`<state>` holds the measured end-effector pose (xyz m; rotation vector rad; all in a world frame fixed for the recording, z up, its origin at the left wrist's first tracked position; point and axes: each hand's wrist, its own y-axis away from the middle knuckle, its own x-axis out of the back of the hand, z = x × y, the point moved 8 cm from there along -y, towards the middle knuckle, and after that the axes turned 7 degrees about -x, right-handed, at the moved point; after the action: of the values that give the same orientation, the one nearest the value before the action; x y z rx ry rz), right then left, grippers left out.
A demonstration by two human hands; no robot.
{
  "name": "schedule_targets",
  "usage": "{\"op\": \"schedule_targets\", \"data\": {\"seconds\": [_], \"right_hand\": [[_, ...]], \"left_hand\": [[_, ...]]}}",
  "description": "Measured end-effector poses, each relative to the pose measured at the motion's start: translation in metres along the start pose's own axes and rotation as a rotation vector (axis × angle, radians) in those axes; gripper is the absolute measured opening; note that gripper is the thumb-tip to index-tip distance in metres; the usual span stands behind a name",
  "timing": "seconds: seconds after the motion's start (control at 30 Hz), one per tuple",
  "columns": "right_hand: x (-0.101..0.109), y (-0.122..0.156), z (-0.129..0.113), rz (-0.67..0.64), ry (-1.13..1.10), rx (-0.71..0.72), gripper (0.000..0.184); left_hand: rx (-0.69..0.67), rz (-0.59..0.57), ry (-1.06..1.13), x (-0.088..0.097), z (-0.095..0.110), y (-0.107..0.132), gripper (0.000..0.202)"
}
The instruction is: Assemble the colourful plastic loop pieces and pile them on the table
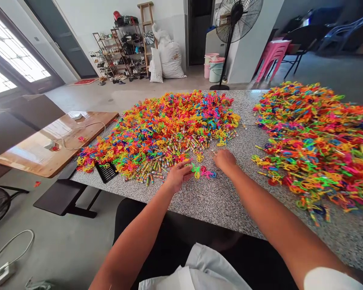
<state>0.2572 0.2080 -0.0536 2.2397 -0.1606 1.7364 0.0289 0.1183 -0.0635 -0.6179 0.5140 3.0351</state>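
My left hand (179, 176) is low over the granite tabletop, its fingers curled around the edge of a bright green looped plastic piece (196, 169). Beside that piece lie pink and blue looped pieces (208, 173). To the right, my right hand (225, 160) is closed, with the pale end of a small tube (214, 152) showing at its fingertips; the rest is hidden. A yellow looped piece (199, 155) lies between the hands. Just beyond them spreads a large heap of colourful looped pieces (175, 117), with many small patterned tubes (151, 169) along its near edge.
Another heap of looped pieces with tubes (323, 141) covers the table's right side. A black plastic basket (107, 172) is at the left edge, near a lower wooden table (48, 141). A standing fan (230, 44), white sacks (171, 60) and pink stools (272, 56) stand behind.
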Motion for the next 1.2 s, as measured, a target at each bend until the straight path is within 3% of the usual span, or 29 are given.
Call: {"op": "schedule_targets", "data": {"seconds": [0.17, 0.27, 0.47, 0.63, 0.73, 0.9, 1.07, 1.13, 1.2], "right_hand": [[0.001, 0.029, 0.004, 0.098, 0.113, 0.15, 0.032], [-0.003, 0.032, 0.008, 0.086, 0.075, 0.156, 0.031], [-0.002, 0.03, 0.018, 0.092, -0.069, 0.046, 0.034], [0.017, 0.006, 0.048, 0.177, -0.142, -0.19, 0.061], [0.019, -0.014, 0.066, 0.152, -0.152, -0.278, 0.055], [0.026, -0.036, 0.091, 0.141, -0.144, -0.343, 0.044], [0.031, -0.024, 0.086, 0.163, -0.173, -0.207, 0.03], [0.025, 0.001, 0.073, 0.173, -0.348, -0.087, 0.026], [0.008, 0.035, 0.054, 0.051, -0.696, 0.05, 0.024]], "left_hand": [[-0.017, -0.025, -0.031, -0.002, 0.003, 0.004, 0.028], [-0.019, -0.015, -0.049, -0.002, 0.005, 0.007, 0.027], [-0.02, 0.017, -0.183, 0.0, 0.008, 0.009, 0.032], [0.025, 0.037, -0.122, 0.003, 0.005, 0.013, 0.031], [0.088, 0.001, -0.077, 0.001, 0.002, 0.017, 0.033], [0.15, -0.015, -0.054, 0.001, -0.001, 0.019, 0.016], [0.106, -0.046, 0.076, -0.002, -0.001, 0.018, 0.02], [0.068, -0.055, 0.125, -0.006, 0.0, 0.017, 0.022], [0.043, -0.077, 0.143, -0.011, 0.0, 0.016, 0.023]]}}
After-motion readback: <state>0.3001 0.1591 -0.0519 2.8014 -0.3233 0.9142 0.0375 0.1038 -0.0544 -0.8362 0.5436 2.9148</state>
